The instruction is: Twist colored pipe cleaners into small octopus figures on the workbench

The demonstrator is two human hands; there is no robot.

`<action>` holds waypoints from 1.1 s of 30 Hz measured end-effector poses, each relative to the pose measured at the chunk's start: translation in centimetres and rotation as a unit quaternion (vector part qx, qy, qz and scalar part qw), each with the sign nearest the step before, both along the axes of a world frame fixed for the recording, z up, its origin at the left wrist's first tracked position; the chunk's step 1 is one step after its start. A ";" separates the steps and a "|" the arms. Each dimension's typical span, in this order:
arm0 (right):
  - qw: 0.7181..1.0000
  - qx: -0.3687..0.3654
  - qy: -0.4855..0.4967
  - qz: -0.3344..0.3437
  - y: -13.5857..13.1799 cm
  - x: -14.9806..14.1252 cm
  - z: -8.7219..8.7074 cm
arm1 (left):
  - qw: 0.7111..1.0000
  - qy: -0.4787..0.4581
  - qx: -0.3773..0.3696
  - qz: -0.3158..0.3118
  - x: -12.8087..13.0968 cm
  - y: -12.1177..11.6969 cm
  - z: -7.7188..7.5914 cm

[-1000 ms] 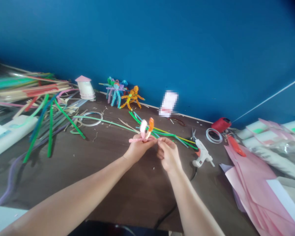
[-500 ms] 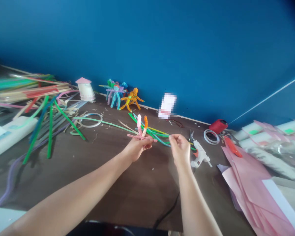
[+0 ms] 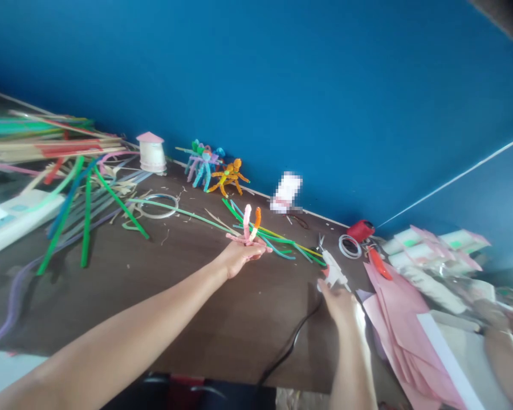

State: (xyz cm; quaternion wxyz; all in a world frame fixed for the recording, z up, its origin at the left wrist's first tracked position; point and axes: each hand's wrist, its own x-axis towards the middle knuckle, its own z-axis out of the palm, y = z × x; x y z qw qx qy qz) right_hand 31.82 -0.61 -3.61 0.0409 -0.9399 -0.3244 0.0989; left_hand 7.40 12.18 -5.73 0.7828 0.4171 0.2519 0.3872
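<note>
1. Our left hand (image 3: 241, 259) pinches the pink pipe-cleaner piece (image 3: 247, 225) above the middle of the bench (image 3: 222, 333), well back from its near edge.
2. Two stems stand up from that piece: one pale pink, one orange with a whitish lower part.
3. Our right hand (image 3: 340, 302) is at the white glue gun (image 3: 335, 267), toward the bench's right side; we cannot tell whether its fingers are closed on it.
4. Scissors (image 3: 321, 242) lie just beyond the gun, and a black cord (image 3: 288, 348) runs to the near edge.
5. Orange figures (image 3: 231, 176) stand at the far edge.
6. Pink sheets (image 3: 404, 336) lie toward the near right corner.
</note>
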 end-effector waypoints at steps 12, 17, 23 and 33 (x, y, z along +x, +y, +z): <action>0.808 0.431 0.401 -0.021 -1.8 -2.3 0.3 | 0.992 0.046 0.119 0.020 -0.1 -0.3 0.5; 0.857 0.456 0.227 0.079 -2.0 -5.3 1.7 | 0.991 0.048 0.122 0.035 -0.2 0.0 0.1; 0.881 0.420 0.113 0.184 -1.7 -6.9 2.8 | 0.986 0.083 0.132 0.053 -0.2 0.1 0.0; 0.890 0.408 0.053 0.198 -1.3 -6.6 2.5 | 0.988 0.062 0.136 0.031 -0.1 0.1 0.0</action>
